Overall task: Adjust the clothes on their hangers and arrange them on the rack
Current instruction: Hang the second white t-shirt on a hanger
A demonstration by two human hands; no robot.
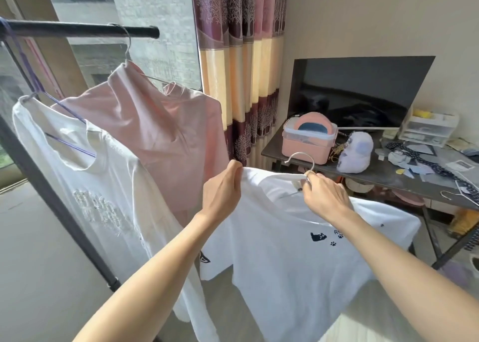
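Left hand (222, 190): we see it pinching the left shoulder seam of the white t-shirt (290, 251), fingers curled over the cloth edge.
Right hand (324, 197): fingers wrapped around the neck of the white hanger (302, 166), just under its hook; hook points up and is not on the rail.
White t-shirt: held in the air between both hands, in front of the table and right of the rack; soft cotton, slightly creased, small black cat and paw prints on the chest, some letters hidden behind the right forearm.
Lace-front white shirt (85, 181): hangs on a thin purple hanger (64, 123) at the left; textured pale patch on the chest, its hem falls behind our left forearm.
Pink top (155, 131): on a wire hanger (127, 46) hooked over the rail, smooth fabric, sits crooked with one shoulder high; touches the lace-front shirt.
Rack (77, 29): black round rail above, dark slanted upright at lower left.
Table (388, 175): dark top, cluttered; pink plastic box (308, 142), fuzzy lilac plush toy (355, 152), dotted dark strap, paper scraps, a spare hanger (456, 193) at the edge.
Screen (360, 90): flat, black, glossy, leaning at the wall behind the table.
Drawer unit (427, 129): small, clear plastic, right of the screen.
Curtain (241, 64): shiny maroon and cream bands, tree pattern, beside the window (155, 30).
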